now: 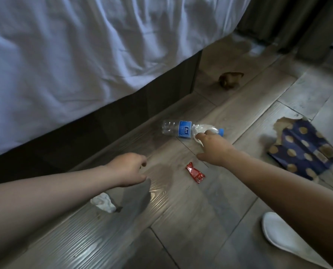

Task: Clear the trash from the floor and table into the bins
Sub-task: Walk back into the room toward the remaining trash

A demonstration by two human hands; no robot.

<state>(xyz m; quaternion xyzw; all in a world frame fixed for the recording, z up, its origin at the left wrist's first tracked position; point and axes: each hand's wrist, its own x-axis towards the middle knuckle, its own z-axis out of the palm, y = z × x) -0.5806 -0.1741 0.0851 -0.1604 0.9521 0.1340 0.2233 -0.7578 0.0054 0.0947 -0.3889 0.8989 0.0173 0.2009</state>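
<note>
Here, one bottle [183,130] (clear); one wrapper [195,172]

The clear plastic bottle [169,128] lying on the floor [181,220] carries a blue label [185,130] with white characters in its middle, too blurred to read. The red wrapper [195,172], nearer, shows small white print, also illegible. No lettering can be read.
</note>
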